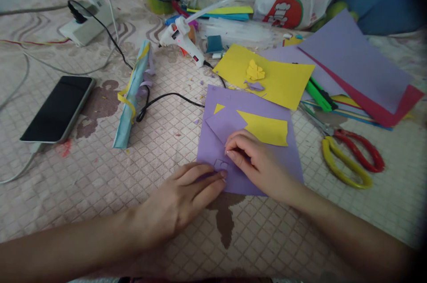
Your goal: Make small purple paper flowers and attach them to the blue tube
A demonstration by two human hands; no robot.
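Note:
A purple sheet of paper (pixel 276 165) lies flat on the patterned tablecloth. My left hand (pixel 188 192) rests on its lower left edge, fingers stretched out, fingertips beside a small purple paper piece (pixel 220 165). Over the middle of the sheet, my right hand (pixel 256 165) is closed with thumb and fingers drawn together; whatever is between them is hidden. Just beyond it lie a smaller purple paper piece (pixel 227 123) and a yellow paper strip (pixel 268 128), both on the sheet.
Scissors (pixel 347 151) and a green cutter (pixel 320 94) lie right. Behind are a yellow sheet (pixel 280 80) bearing a yellow paper flower (pixel 255 70), and a white glue gun (pixel 185 42). Leftward are a blue paper strip (pixel 128 105), a phone (pixel 58 109) and a power strip (pixel 87 22).

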